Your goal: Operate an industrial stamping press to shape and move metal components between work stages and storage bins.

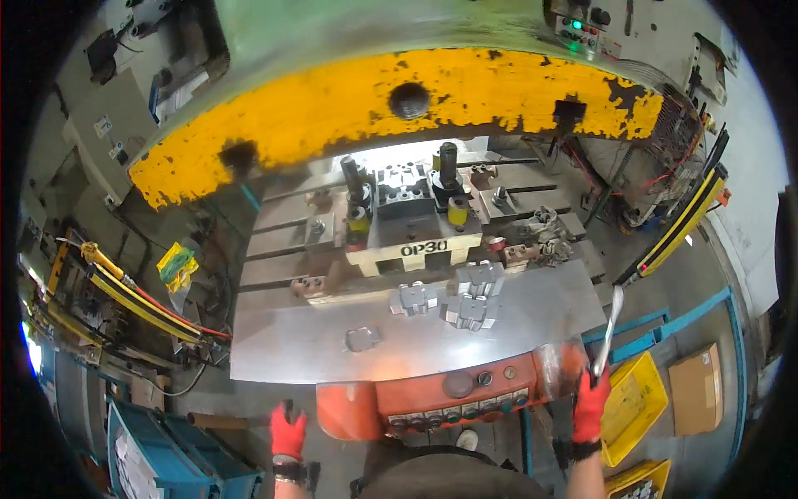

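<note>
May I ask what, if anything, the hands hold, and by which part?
The right hand holds a silver tool by its lower end; left hand: cannot tell.

White light is glowing behind the far die
Sheen is spreading over the metal sheet; straight edges are bending, corners blackening.

The red-gloved right grip is holding a long silvery tool near the desk's right edge. The red-gloved left grip is hovering beside the orange control panel. Three grey metal parts and a flatter piece are lying on the desk.
</note>
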A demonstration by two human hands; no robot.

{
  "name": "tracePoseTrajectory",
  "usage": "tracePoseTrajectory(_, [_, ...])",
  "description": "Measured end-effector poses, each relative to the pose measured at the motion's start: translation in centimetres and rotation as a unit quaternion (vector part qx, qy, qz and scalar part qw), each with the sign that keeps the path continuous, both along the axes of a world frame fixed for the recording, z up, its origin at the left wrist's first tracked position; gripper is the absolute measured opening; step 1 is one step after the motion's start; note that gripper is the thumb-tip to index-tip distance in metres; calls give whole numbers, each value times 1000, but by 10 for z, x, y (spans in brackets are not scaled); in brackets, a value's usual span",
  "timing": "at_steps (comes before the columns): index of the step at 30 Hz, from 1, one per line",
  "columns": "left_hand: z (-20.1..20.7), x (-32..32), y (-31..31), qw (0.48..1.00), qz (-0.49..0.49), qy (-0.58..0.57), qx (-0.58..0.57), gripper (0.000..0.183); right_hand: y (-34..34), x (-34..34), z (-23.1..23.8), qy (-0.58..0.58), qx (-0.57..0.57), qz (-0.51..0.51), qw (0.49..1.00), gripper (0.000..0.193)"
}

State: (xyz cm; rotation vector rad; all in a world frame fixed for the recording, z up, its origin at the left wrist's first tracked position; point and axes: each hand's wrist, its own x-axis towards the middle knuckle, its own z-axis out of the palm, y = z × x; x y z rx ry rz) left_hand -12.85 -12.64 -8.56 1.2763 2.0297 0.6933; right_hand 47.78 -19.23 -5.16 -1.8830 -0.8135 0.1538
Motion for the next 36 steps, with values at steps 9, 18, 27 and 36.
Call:
tracePoseTrajectory(9, [-111,37,30,979,-196,15,-51,53,-23,54,-108,237,-54,173,954,32])
tracePoseTrajectory(18, [-109,43,31,983,-173,35,-55,52,12,71,-110,79,-105,201,971,30])
tracePoseTrajectory(27, [-110,40,28,983,-170,42,-58,53,12,55,-82,223,-133,144,955,33])
tracePoseTrajectory(36, [-112,37,27,981,-178,41,-66,54,13,49,-75,302,-72,152,938,32])
